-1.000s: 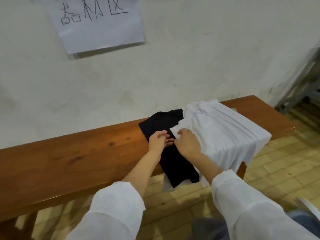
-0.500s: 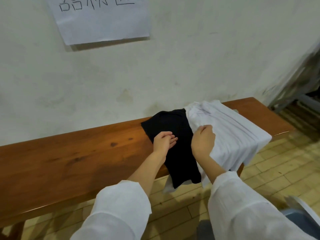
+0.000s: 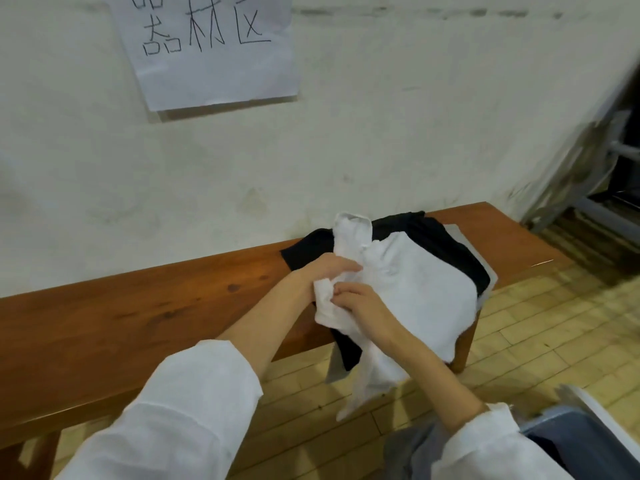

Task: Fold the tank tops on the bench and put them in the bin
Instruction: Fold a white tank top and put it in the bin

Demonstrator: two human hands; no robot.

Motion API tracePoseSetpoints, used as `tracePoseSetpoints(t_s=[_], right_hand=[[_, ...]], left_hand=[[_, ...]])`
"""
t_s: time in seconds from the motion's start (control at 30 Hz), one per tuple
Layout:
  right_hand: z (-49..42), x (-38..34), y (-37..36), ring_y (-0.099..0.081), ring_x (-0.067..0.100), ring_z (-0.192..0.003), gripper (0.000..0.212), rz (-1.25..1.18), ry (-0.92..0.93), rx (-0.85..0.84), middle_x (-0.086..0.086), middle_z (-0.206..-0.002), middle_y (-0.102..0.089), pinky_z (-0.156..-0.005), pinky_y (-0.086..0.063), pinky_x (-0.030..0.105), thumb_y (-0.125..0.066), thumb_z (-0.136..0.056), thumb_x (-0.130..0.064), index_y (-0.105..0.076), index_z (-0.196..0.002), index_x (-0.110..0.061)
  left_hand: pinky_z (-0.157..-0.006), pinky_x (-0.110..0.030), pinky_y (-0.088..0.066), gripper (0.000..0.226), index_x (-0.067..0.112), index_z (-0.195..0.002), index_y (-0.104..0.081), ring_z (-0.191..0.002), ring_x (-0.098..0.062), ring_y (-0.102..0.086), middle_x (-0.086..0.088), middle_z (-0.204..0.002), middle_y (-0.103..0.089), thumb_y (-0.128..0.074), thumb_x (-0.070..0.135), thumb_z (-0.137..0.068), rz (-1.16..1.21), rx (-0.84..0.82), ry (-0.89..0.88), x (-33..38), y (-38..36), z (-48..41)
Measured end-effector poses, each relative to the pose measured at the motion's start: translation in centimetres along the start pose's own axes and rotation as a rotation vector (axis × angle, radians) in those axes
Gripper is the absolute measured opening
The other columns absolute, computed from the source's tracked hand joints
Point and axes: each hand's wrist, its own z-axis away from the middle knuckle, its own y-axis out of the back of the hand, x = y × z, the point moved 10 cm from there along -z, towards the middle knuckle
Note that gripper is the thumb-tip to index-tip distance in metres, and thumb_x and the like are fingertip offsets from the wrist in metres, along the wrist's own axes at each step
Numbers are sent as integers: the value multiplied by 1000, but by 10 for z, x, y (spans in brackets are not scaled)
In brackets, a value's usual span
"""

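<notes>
White tank top (image 3: 415, 282), earlier spread right of the black tank top (image 3: 446, 244), now drawn over it, centre-right on bench (image 3: 138, 323). Left hand (image 3: 329, 271) and right hand (image 3: 363, 306) grip its bunched edge, fingers curled; folding begun

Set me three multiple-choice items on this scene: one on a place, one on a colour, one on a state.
1. Where does the white cloth tank top lie?
A. on the floor tiles
B. on the brown wooden bench, over another garment
C. inside a bin

2. What colour is the garment right beneath it?
A. black
B. red
C. yellow

3. What is the right hand doing?
A. hanging idle
B. lying flat on bare wood
C. pinching the white top's fabric

Key:
1 B, it is spread across the bench's right end.
2 A, the black cloth tank top shows around its edges.
3 C, its fingers curl into the bunched white fabric.
</notes>
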Motion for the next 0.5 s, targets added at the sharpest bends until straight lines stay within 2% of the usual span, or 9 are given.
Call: tracePoseSetpoints(t_s=[0.03, 0.07, 0.13, 0.2, 0.27, 0.33, 0.4, 0.5], right_hand=[[2, 6, -2, -53, 5, -57, 22, 11, -79, -41, -5, -64, -56, -55, -44, 15, -47, -93, -1, -60, -77, -10], [3, 15, 2, -57, 7, -54, 19, 12, -165, -33, -3, -63, -61, -51, -48, 18, -48, -91, -1, -63, -79, -7], [4, 32, 23, -64, 15, -55, 19, 6, -270, 111, 3, -65, -69, -51, -52, 26, -49, -90, -5, -66, -81, -3], [8, 39, 48, -65, 20, -66, 19, 70, -211, 301, 8, -81, -71, -62, -55, 34, -47, -91, -10, -66, -91, -4], [11, 44, 58, -63, 21, -81, 18, 245, -158, 374, 4, -95, -67, -75, -55, 40, -47, -93, -16, -62, -101, -10], [11, 48, 48, -59, 20, -89, 22, 418, -132, 337, 1, -104, -62, -79, -50, 36, -48, -95, -22, -56, -115, -16], [8, 47, 24, -58, 19, -92, 32, 527, -89, 285, 3, -107, -59, -75, -45, 30, -48, -96, -26, -51, -127, -18], [1, 47, -28, -57, 20, -86, 35, 654, -37, 150, 4, -107, -49, -77, -45, 29, -44, -98, -30, -53, -131, -22]], left_hand=[[-67, -22, -41, 18, 7, -83, -57, -77, -16, -53, -3, -80, -54, -57, 21, -95, -64, 41, -8, 0, 7, 3], [-65, -21, -41, 18, 8, -80, -54, -73, -14, -52, -4, -78, -53, -57, 18, -95, -59, 85, -13, -4, 15, 4], [-74, -25, -50, 14, 4, -96, -58, -79, -17, -58, -8, -87, -60, -53, 17, -96, 71, 103, -2, -16, 27, 10], [-87, -37, -53, 30, 4, -124, -55, -97, -25, -63, -11, -106, -65, -50, 19, -98, 272, 60, 20, -31, 32, 21], [-81, -35, -52, 35, 6, -131, -50, -99, -24, -62, -9, -114, -63, -47, 23, -100, 351, 31, 28, -41, 39, 33], [-81, -32, -50, 40, 9, -135, -46, -102, -21, -59, -8, -126, -58, -44, 29, -101, 328, 29, 16, -47, 51, 44], [-96, -36, -47, 49, 9, -142, -39, -115, -24, -55, -8, -137, -51, -44, 35, -100, 308, 45, 12, -58, 70, 53], [-104, -40, -42, 47, 13, -141, -40, -121, -27, -53, -8, -141, -49, -47, 33, -99, 301, 62, 29, -77, 105, 65]])
